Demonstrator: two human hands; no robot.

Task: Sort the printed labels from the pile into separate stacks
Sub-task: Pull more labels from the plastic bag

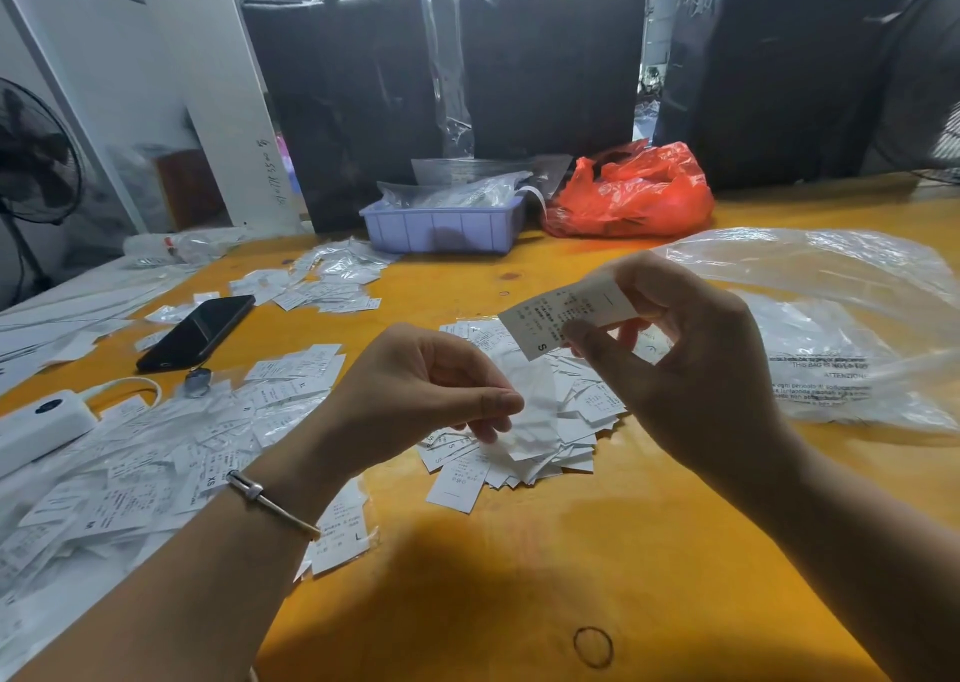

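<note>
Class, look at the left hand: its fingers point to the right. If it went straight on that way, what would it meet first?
Probably the right hand, which pinches a label; depth is unclear, so the left hand might pass beneath it.

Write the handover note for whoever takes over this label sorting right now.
Right hand: pinches one printed label marked S, held up above the table.
Left hand: pinches a blank-looking white slip over the centre pile.
Done: several S labels lie in the centre pile; a spread of labels at left shows XS, L and XL mixed, some in clear sleeves; a further cluster sits near the blue tray.
Left: place the S label, then sort the loose spread at left.
</note>
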